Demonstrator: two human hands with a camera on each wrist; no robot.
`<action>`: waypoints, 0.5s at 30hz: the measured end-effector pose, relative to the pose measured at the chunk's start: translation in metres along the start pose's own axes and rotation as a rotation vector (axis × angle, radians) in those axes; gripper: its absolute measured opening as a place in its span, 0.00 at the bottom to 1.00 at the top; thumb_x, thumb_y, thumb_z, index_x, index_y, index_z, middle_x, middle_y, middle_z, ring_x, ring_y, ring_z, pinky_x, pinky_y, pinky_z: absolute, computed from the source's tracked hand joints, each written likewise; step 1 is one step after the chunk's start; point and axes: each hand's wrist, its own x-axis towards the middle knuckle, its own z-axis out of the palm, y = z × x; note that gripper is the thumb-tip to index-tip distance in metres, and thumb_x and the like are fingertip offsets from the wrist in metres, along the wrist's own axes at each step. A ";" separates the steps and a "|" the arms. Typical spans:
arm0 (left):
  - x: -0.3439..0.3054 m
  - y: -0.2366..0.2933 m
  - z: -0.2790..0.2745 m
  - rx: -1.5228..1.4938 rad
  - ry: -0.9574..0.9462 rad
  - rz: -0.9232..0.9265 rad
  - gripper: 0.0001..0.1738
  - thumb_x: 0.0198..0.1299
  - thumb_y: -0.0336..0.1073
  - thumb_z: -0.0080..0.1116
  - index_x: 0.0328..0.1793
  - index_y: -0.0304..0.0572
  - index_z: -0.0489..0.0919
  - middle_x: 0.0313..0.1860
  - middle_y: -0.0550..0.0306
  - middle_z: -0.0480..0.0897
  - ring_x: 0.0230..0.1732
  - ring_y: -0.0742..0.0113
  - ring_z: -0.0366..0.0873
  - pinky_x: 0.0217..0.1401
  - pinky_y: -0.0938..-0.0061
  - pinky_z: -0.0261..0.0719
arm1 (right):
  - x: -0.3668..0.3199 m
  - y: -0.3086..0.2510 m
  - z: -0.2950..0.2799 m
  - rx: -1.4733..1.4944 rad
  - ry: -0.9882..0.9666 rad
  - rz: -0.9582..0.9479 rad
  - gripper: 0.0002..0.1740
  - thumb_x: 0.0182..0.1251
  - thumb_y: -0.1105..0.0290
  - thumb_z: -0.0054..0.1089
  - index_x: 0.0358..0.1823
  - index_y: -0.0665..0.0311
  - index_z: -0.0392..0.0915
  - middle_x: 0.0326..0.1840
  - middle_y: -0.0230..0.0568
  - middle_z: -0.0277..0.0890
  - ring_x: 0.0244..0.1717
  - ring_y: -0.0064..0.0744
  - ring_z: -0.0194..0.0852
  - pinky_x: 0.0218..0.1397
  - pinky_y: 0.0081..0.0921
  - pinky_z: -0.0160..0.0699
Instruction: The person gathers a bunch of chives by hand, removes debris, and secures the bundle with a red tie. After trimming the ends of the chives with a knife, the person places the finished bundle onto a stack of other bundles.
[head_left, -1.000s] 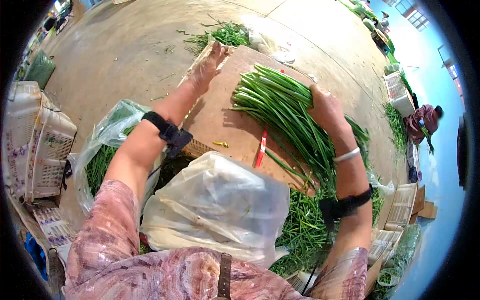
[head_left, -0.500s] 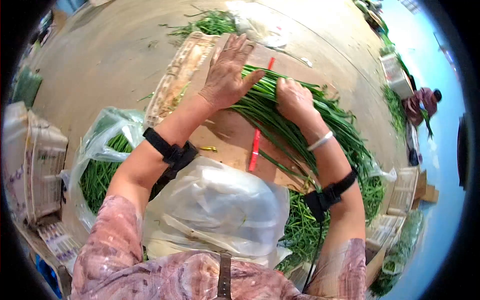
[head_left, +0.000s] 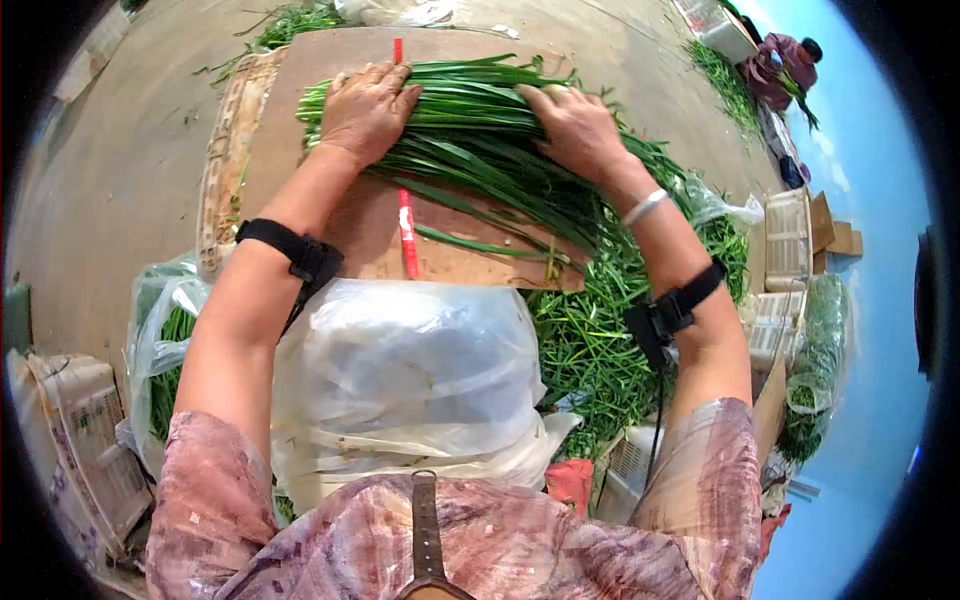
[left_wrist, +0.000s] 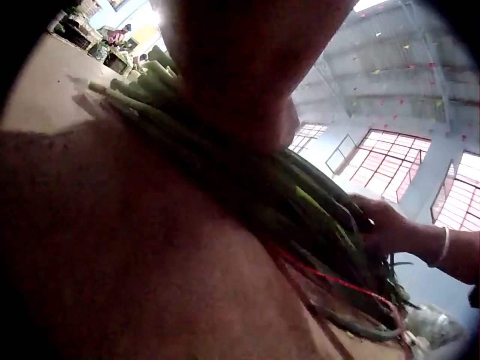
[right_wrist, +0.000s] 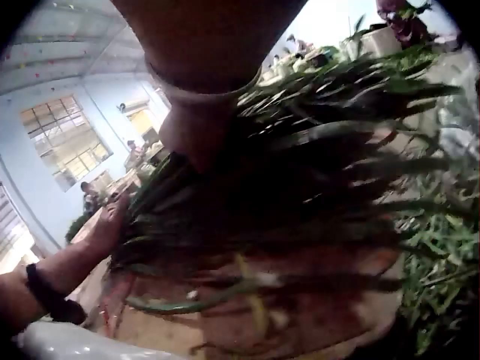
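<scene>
A bundle of long green stalks (head_left: 470, 115) lies across a brown board (head_left: 345, 225), its pale ends toward the left. Over the stalks near those ends rests the left hand (head_left: 365, 115), fingers fairly straight and thumb spread. The right hand (head_left: 578, 125) lies on the leafy part farther right, fingers bent over the stalks. A red strip (head_left: 406, 235) runs under the bundle. In the left wrist view the stalks (left_wrist: 300, 195) pass beneath the near hand; in the right wrist view the leaves (right_wrist: 337, 150) fan out past the right hand (right_wrist: 195, 139).
White plastic sheeting (head_left: 410, 370) covers the near side. Loose greens (head_left: 600, 340) heap at the right below the board, and a clear bag of greens (head_left: 165, 340) stands at the left. White crates (head_left: 790, 240) are at the right; a person (head_left: 778, 75) sits at the far right.
The left hand has come from beyond the board's left edge onto the stalks. The bundle has shifted left and lies more level, and the right hand has moved from its upper part toward the leaves.
</scene>
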 end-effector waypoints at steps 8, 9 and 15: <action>-0.001 0.001 0.005 0.039 0.036 0.001 0.24 0.64 0.54 0.41 0.60 0.52 0.73 0.58 0.59 0.75 0.60 0.61 0.70 0.62 0.60 0.60 | -0.157 0.039 -0.058 -0.046 -0.116 0.535 0.16 0.53 0.73 0.61 0.46 0.60 0.77 0.37 0.48 0.78 0.36 0.43 0.79 0.39 0.35 0.79; 0.000 0.001 0.007 0.022 0.087 0.014 0.24 0.63 0.54 0.43 0.57 0.51 0.75 0.56 0.58 0.76 0.58 0.62 0.71 0.62 0.59 0.61 | -0.156 0.008 -0.071 0.156 0.082 0.424 0.17 0.51 0.74 0.61 0.46 0.60 0.76 0.34 0.43 0.79 0.37 0.41 0.79 0.39 0.33 0.79; 0.001 0.003 -0.001 -0.004 0.028 0.015 0.23 0.63 0.54 0.43 0.56 0.51 0.76 0.55 0.59 0.77 0.58 0.62 0.72 0.60 0.61 0.62 | -0.115 -0.106 -0.013 0.509 0.212 -0.191 0.27 0.56 0.65 0.56 0.60 0.55 0.67 0.64 0.44 0.63 0.64 0.42 0.61 0.62 0.38 0.65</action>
